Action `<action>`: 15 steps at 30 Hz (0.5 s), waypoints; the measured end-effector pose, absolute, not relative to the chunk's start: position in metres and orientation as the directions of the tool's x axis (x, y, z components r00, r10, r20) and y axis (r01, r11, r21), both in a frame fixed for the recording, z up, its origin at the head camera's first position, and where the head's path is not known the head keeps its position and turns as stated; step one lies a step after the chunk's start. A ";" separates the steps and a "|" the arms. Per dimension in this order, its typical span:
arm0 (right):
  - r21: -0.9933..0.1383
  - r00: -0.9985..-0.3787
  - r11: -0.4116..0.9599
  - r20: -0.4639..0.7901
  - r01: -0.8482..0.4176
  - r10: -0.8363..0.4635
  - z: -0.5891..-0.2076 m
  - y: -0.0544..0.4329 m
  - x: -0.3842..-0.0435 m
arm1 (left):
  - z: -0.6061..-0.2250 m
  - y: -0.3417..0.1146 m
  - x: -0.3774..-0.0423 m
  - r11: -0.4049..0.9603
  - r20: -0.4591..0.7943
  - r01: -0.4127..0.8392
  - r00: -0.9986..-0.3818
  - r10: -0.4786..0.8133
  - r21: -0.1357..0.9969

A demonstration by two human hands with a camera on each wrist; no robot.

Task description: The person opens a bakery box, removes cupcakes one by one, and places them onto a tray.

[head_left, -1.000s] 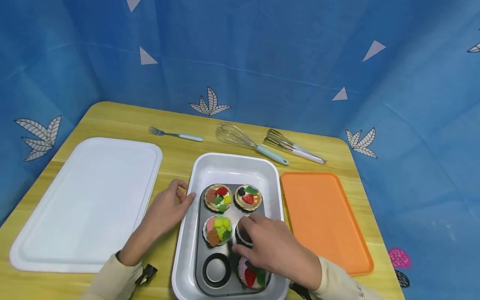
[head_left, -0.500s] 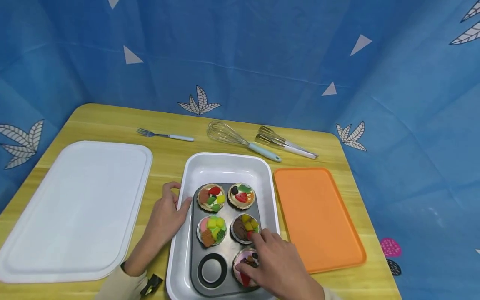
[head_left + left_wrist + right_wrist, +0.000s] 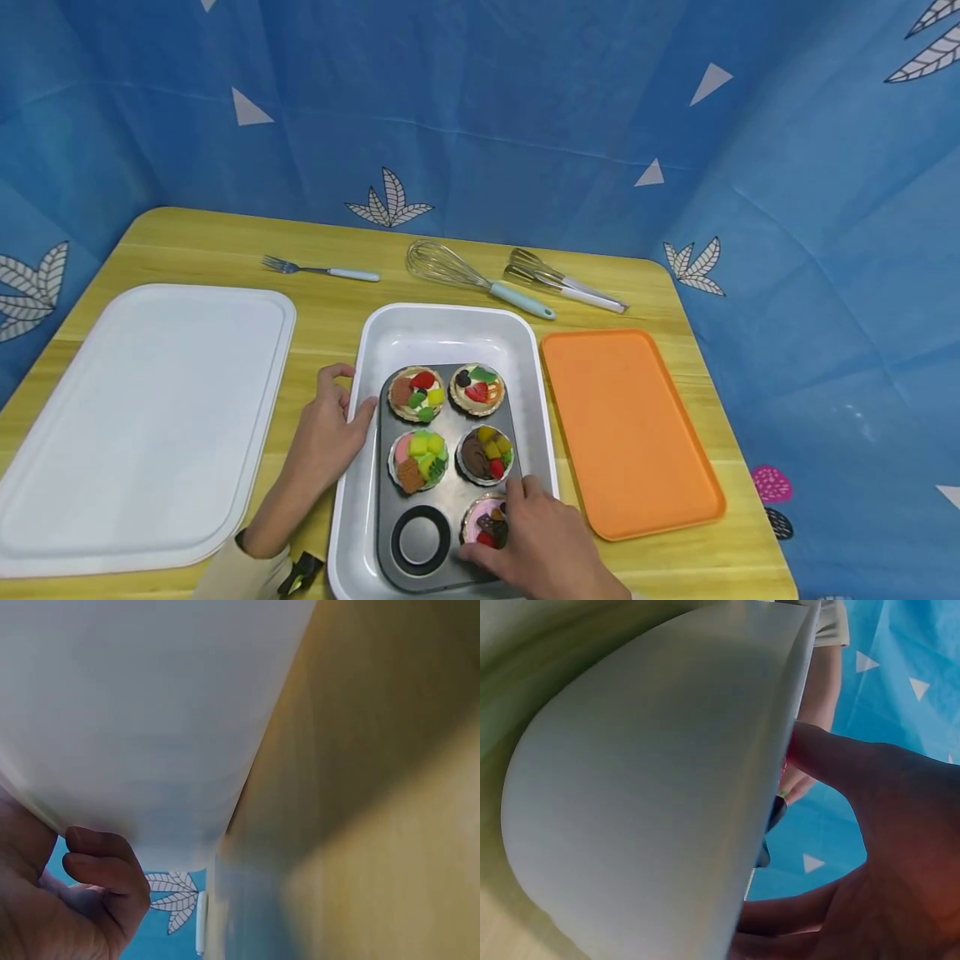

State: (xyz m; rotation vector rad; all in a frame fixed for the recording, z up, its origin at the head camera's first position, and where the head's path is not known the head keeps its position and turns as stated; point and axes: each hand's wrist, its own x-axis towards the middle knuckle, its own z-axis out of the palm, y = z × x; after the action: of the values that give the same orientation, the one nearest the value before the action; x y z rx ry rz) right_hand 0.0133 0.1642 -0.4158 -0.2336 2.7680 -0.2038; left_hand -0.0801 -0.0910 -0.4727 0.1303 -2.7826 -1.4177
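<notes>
A grey muffin tin [image 3: 442, 362] lies inside a deep white baking pan [image 3: 536, 392] in the head view. Several small tarts topped with fruit fill its cups, among them a chocolate tart [image 3: 474, 458]; the front-left cup holds only a black ring [image 3: 395, 533]. My right hand [image 3: 551, 542] has thumb and fingers around the pink tart [image 3: 480, 510] in the front-right cup and partly hides it. In the right wrist view the pan wall blocks most of this tart. My left hand [image 3: 324, 433] holds the pan's left rim, thumb over the edge, curled fingers [image 3: 112, 874] outside.
On the left lies a white tray [image 3: 142, 417], and on the right an orange tray [image 3: 630, 433]. A fork [image 3: 322, 271], a whisk [image 3: 480, 279] and tongs [image 3: 570, 283] lie along the table's back, before a blue curtain [image 3: 480, 108].
My right hand has moved from the chocolate tart toward the front, to the pink tart, leaving the chocolate one uncovered. My left hand stays at the pan's rim. The head view has shifted slightly.
</notes>
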 end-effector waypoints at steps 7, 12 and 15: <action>-0.172 -0.893 0.975 -0.405 -0.137 -0.197 -0.421 0.161 0.015 | -0.473 -0.091 -0.080 0.572 -0.022 -0.062 -0.997 -0.076 0.818; -0.230 -0.880 0.964 -0.419 -0.136 -0.225 -0.426 0.160 0.017 | -0.472 -0.091 -0.080 0.569 -0.028 -0.067 -0.997 -0.077 0.820; -0.242 -0.878 0.961 -0.423 -0.130 -0.225 -0.430 0.158 0.018 | -0.472 -0.091 -0.079 0.566 -0.025 -0.064 -0.997 -0.077 0.822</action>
State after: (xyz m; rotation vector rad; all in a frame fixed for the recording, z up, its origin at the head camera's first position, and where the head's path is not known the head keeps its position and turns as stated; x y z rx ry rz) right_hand 0.0178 0.1577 -0.4298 -0.2538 2.6515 -0.2854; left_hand -0.0792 -0.0909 -0.4720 0.1245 -2.7681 -1.4520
